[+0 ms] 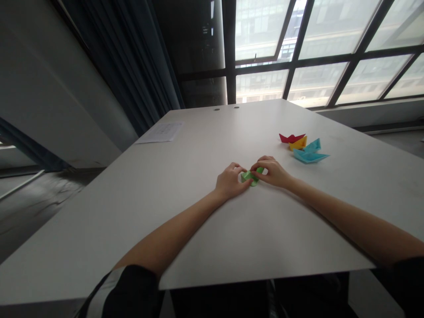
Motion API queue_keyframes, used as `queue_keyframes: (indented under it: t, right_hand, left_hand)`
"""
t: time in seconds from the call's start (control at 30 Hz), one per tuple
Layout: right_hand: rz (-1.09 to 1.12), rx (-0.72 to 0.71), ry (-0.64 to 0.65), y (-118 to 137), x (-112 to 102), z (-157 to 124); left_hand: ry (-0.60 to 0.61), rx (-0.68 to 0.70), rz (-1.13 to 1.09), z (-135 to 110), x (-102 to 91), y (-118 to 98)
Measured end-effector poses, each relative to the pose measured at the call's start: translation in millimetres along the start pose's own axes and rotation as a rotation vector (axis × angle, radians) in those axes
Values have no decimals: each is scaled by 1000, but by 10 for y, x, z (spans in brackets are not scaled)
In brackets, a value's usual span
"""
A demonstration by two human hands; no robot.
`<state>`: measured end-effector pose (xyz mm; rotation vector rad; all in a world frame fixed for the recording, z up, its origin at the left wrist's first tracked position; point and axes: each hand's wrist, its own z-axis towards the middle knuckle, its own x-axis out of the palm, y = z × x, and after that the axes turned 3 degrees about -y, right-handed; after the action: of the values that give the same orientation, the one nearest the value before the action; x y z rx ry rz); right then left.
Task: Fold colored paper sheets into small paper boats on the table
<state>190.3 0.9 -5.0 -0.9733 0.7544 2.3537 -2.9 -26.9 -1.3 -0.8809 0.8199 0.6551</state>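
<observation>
A small piece of folded green paper point(247, 176) is held between my two hands, just above or on the white table point(198, 229). My left hand point(230, 181) grips its left side, thumb in front and fingers curled behind. With thumb and fingertips pinched, my right hand point(272, 172) holds the right side. Parts of the paper are hidden behind my fingers, so its full shape does not show.
Folded paper boats lie to the right beyond my right hand: a red boat point(291, 138), a yellow boat point(298, 143) and light blue folded paper point(309, 155). A printed sheet point(162, 132) rests at the table's far left edge. Windows and a dark blue curtain point(132, 57) stand behind.
</observation>
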Motion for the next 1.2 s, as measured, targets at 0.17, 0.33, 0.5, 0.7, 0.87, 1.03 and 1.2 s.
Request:
queue_keyframes:
  t: [0.17,0.33,0.5,0.7,0.87,1.03,1.2]
  right_hand:
    - [-6,-3,4,1,-5,10]
    - [-45,26,-21,-43,-44,26]
    - [-91,22,-14,-86,-169,108]
    - [-203,172,2,-202,-611,288]
    - [-508,459,-80,-484,-1225,250]
    - [-800,787,-117,-903,-1737,-146]
    - [-845,1025,-76,-1285,-1809,-639]
  left_hand:
    - [9,55,-4,26,-27,54]
    - [121,96,137,90,-63,198]
    - [383,5,268,118,-25,284]
    - [387,20,300,115,-22,287]
    - [383,29,291,113,-31,288]
    - [373,33,297,106,-28,297]
    - [375,33,301,105,-34,294]
